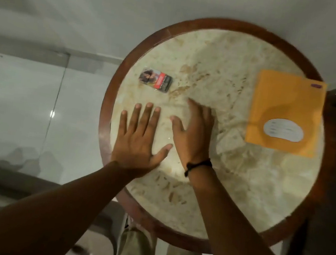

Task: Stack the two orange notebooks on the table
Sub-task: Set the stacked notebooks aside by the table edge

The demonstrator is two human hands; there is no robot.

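Standing by the round table (112, 90), I am seeing pale floor tiles lying open along its left side. The wooden rim is running round a marbled stone top, and most of that top is lying bare.

The left hand (137, 142) is lying flat near the left rim, its fingers straight and spread, gripping nothing. Beyond its fingertips one small printed pack (156, 81) is lying flat, apart from both hands.

The right hand (194, 131) is resting palm down near the middle, just beside the left one. Its fingers are stretched out, slightly blurred and holding nothing. A dark band (198, 166) is sitting round that wrist.

Well to the right, an orange notebook (287, 108) is lying flat with bare stone between it and the hands. Its long axis is running from the person's side toward the far side. A white label (284, 129) is lying at its near end, and its far right corner is reaching over the wooden rim. I am counting only one orange cover; whether a second lies beneath it, I cannot tell.

Dark furniture is standing close against the right rim.
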